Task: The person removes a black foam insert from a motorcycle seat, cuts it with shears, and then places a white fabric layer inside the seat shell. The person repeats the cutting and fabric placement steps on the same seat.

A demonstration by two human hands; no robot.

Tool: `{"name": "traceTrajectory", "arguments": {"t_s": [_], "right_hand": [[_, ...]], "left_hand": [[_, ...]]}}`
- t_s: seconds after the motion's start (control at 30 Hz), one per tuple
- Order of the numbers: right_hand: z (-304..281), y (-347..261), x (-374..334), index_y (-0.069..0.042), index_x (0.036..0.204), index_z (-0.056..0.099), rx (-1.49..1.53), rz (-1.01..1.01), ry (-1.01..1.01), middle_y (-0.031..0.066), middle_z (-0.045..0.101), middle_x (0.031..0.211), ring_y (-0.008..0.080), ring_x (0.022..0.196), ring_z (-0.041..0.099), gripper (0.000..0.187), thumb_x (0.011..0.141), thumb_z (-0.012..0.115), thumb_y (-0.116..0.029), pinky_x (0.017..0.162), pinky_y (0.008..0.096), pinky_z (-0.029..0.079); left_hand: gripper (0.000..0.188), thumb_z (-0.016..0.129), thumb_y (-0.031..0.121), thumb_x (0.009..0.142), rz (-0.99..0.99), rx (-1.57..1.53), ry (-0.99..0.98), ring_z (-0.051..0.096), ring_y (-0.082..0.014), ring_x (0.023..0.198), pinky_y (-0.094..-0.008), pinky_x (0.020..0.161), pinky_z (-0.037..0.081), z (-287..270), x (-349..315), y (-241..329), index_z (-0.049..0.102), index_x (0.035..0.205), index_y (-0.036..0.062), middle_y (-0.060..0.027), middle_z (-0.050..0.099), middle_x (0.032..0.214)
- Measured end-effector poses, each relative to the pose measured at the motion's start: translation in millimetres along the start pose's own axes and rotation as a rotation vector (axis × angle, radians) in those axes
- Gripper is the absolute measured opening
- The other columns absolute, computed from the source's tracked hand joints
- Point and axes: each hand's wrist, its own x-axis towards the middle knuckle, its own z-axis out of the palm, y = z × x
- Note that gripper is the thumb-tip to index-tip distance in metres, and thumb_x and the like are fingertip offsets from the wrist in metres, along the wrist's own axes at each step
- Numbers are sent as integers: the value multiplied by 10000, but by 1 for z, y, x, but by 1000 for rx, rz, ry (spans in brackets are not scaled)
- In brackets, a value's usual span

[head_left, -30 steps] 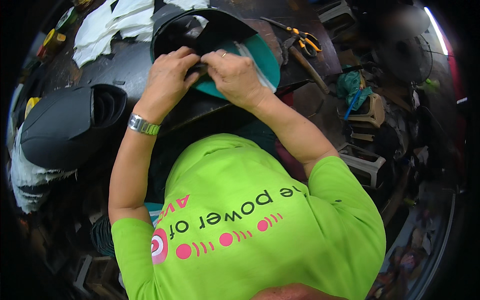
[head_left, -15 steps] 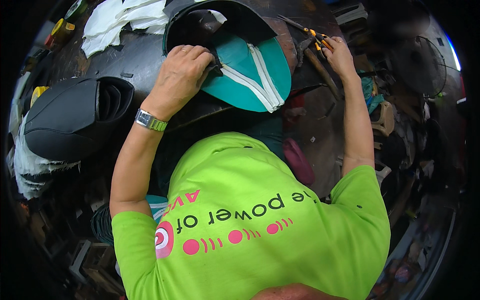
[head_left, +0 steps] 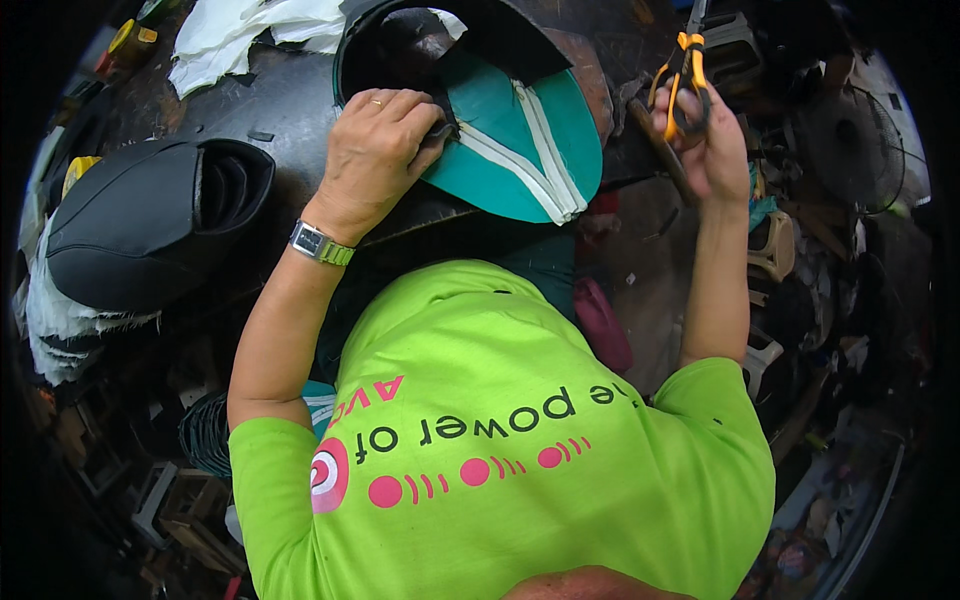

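My left hand (head_left: 375, 150) pinches the edge of a teal and black sewn piece (head_left: 490, 100), which looks like a shoe upper, at the front edge of the dark table. Two white strips (head_left: 546, 145) form a V on its teal side, and a curved black band rises at its far side. The hand hides the pinched spot. To the right, beyond the piece, my right hand (head_left: 715, 160) is raised with scissors (head_left: 692, 42) in it. Their orange and black handles are around the fingers, and the blades point away, partly cut off by the picture's top edge.
Left on the table (head_left: 300, 95) lies a stack of nested black pieces (head_left: 130, 220). White cloth pieces (head_left: 240, 35) are spread at the back. A wooden handle (head_left: 660, 150) sticks out near my right hand. Farther right are a fan (head_left: 870, 145) and a beige plastic stool (head_left: 775, 245).
My right hand has lifted the scissors from low by the table edge and turned them, so the blades now point away. The left hand keeps its pinch on the teal and black piece.
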Motion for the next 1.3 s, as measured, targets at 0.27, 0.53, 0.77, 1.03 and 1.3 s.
{"name": "traceTrajectory", "arguments": {"t_s": [0.27, 0.53, 0.77, 1.03, 1.3], "right_hand": [[84, -1, -65, -5, 1232, 591, 0, 517, -570, 65, 647, 916, 99, 709, 625, 482, 937, 742, -356, 650, 235, 528], [55, 2, -47, 17, 1270, 582, -41, 821, -884, 104, 662, 862, 169, 684, 661, 614, 952, 657, -503, 652, 279, 530], [56, 9, -44, 21, 1143, 616, 100, 922, -831, 124, 664, 845, 181, 658, 678, 680, 900, 702, -608, 649, 275, 551], [55, 18, -58, 33, 1127, 630, 221, 880, -667, 116, 670, 813, 163, 571, 656, 664, 901, 723, -584, 532, 247, 538], [60, 16, -59, 35, 1059, 640, 242, 878, -687, 100, 661, 772, 137, 544, 638, 591, 935, 709, -539, 499, 244, 511]], "left_hand": [[252, 819, 116, 771, -51, -23, 10, 673, -292, 959, -392, 856, 544, 2, 1, -3, 663, 963, 66, -87, 675, 1028], [274, 814, 36, 778, -248, -431, -61, 679, -324, 1001, -375, 867, 566, -16, -8, -15, 694, 1025, 38, -111, 649, 1143], [258, 815, 3, 758, -143, -526, -45, 689, -270, 1020, -347, 874, 587, -14, -16, -18, 720, 992, 61, -80, 646, 1131], [255, 822, 2, 747, -105, -515, -42, 694, -253, 1031, -336, 884, 599, -13, -17, -18, 726, 973, 71, -68, 643, 1123], [267, 784, -57, 762, -186, -534, -77, 693, -241, 1071, -324, 909, 574, -14, -19, -15, 726, 995, 60, -86, 652, 1152]]}}
